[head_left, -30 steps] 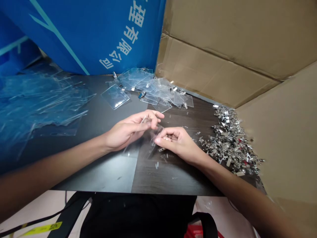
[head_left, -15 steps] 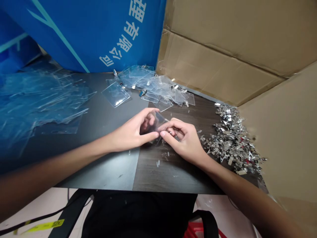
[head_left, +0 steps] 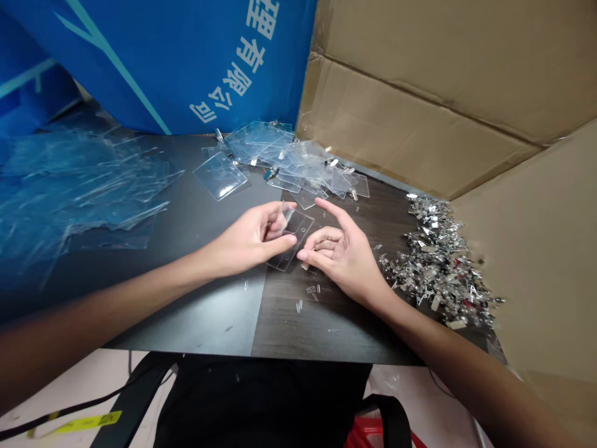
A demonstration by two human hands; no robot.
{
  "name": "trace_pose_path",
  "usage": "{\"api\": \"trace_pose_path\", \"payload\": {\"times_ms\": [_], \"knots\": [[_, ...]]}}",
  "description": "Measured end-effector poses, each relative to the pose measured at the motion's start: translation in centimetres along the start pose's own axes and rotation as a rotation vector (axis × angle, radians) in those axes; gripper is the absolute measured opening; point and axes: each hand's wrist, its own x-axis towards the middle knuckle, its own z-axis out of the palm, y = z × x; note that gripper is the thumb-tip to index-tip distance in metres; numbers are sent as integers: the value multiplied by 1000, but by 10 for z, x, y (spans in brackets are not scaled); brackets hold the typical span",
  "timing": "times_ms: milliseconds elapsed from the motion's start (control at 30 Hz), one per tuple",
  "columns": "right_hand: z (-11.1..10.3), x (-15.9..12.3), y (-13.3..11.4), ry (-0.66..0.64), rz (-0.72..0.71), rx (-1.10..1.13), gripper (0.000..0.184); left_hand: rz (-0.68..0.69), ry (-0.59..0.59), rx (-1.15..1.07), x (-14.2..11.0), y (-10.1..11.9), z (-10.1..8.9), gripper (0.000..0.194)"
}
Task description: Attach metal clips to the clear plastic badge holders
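My left hand (head_left: 252, 236) pinches a clear plastic badge holder (head_left: 291, 239) between thumb and fingers, just above the dark table (head_left: 209, 311). My right hand (head_left: 342, 252) sits right beside it, index finger stretched out past the holder's edge, the other fingers curled toward the palm around a small metal clip, only partly visible. A pile of finished clear holders (head_left: 289, 162) lies behind the hands. A heap of metal clips (head_left: 436, 261) lies to the right of my right hand.
Loose clear sleeves on blue plastic (head_left: 79, 186) cover the table's left. A blue printed sheet (head_left: 186, 62) stands behind, cardboard walls (head_left: 420, 112) at back and right. Small clear bits (head_left: 308, 295) lie on the table below the hands.
The holder has been turned and now lies flatter in my left hand. My right index finger has lifted off and stretched out. Both hands shifted slightly away from me.
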Motion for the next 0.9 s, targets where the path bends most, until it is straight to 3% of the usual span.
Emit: {"api": "trace_pose_path", "payload": {"times_ms": [67, 200, 367, 433, 500, 633, 700, 767, 900], "knots": [[-1, 1, 1, -6, 33, -4, 86, -2, -4, -8, 1, -1, -1, 62], [-1, 2, 1, -53, 50, 13, 38, 28, -14, -94, 2, -6, 0, 61], [0, 0, 1, 8, -46, -8, 23, 167, 70, -109, 0, -5, 1, 27], [-1, -3, 0, 93, -143, -95, 14, 227, 94, -59, -2, -1, 0, 21], [-2, -6, -4, 207, -291, -259, 3, 295, 45, -16, -6, 3, -2, 23], [-7, -11, -14, 399, -661, -648, 16, 388, -129, 1, -11, 6, -3, 57], [-9, -13, -16, 398, -818, -765, 21, 320, -143, 20, -12, 5, 0, 62], [-11, -14, -15, 337, -946, -836, 21, 178, -138, 11, -11, 6, 5, 53], [-14, -18, -10, 185, -1055, -933, 18, -122, -239, -182, -9, 10, 9, 44]]}}
